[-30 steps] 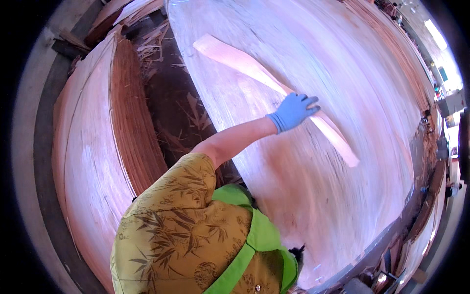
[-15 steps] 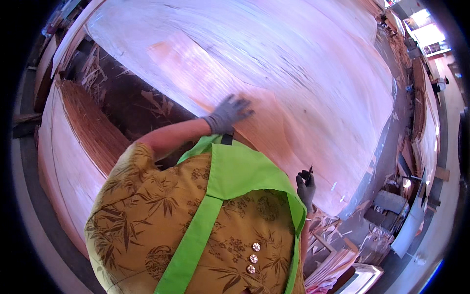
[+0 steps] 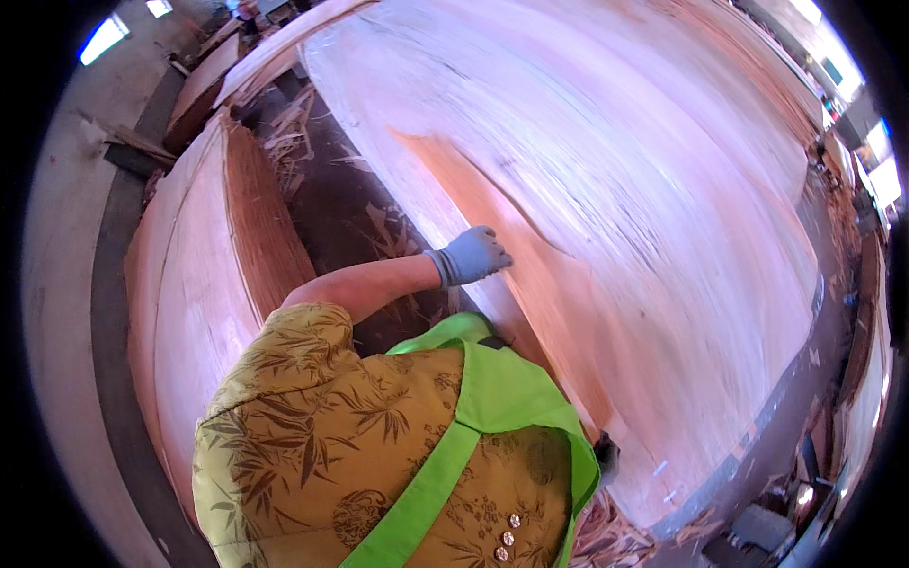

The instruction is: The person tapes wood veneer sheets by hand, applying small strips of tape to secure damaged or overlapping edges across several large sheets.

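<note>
Fingers [image 3: 494, 254] of the gloved left hand [image 3: 473, 256] lie spread and flat on a darker veneer sheet [image 3: 530, 284], gripping nothing, near the left edge of the big pale veneer stack [image 3: 663, 189] that serves as the bench. The sheet's long axis runs from the far left of the stack toward its near right corner, passing under the palm and on toward the person's body. The right hand [image 3: 606, 454], dark-gloved, shows only in part at the sheet's near end beside the green vest [image 3: 492, 398]; whether its fingers are closed cannot be told. A second veneer pile [image 3: 199, 312] stands to the left across a scrap-littered gap [image 3: 369, 227]. No containers are in view.
</note>
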`<state>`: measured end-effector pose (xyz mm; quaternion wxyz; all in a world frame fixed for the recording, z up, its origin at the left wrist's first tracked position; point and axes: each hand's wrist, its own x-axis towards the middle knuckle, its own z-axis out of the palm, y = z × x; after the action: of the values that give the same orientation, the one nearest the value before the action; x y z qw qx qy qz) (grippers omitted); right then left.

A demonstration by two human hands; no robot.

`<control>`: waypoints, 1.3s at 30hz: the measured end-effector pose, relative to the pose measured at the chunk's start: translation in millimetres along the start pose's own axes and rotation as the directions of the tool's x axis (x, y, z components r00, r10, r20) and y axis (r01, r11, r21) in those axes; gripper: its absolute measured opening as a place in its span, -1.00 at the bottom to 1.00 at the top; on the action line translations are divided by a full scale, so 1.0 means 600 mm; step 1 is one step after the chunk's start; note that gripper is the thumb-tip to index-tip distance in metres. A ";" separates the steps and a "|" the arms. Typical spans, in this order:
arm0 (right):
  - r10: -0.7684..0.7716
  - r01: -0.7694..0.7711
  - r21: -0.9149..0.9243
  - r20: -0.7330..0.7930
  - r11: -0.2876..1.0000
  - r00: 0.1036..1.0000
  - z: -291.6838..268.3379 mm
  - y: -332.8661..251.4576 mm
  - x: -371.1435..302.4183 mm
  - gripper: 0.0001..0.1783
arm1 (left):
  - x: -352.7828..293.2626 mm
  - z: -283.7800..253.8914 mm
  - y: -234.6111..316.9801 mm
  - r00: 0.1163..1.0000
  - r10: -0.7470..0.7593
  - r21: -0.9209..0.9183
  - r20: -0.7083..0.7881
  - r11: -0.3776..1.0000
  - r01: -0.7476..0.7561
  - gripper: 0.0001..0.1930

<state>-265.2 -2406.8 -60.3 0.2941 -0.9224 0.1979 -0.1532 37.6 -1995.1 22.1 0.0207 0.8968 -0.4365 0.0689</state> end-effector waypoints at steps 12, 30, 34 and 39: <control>0.294 -0.264 0.404 -0.014 0.876 0.956 -0.116 0.065 0.132 -0.88 | 0.057 -0.227 -0.058 0.950 -0.130 -0.310 0.285 0.925 0.220 -0.85; 0.495 -0.530 0.505 0.216 0.681 0.842 0.036 -0.060 0.365 -0.83 | 0.258 0.043 -0.393 0.873 -0.244 0.140 0.422 0.969 0.203 -0.85; 0.630 -0.581 0.438 0.041 0.686 0.775 0.057 -0.067 0.433 -0.67 | 0.336 0.079 -0.431 0.910 -0.281 0.158 0.304 0.957 0.243 -0.83; 0.568 -0.479 0.496 -0.034 0.724 0.822 0.098 -0.063 0.518 -0.65 | 0.419 0.098 -0.452 0.886 -0.401 0.289 0.234 0.899 0.330 -0.79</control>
<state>40.5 -2491.6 -31.4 0.5187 -0.7112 0.4345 -0.1907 410.0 -2029.4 6.0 -0.1392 0.9593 -0.2451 -0.0150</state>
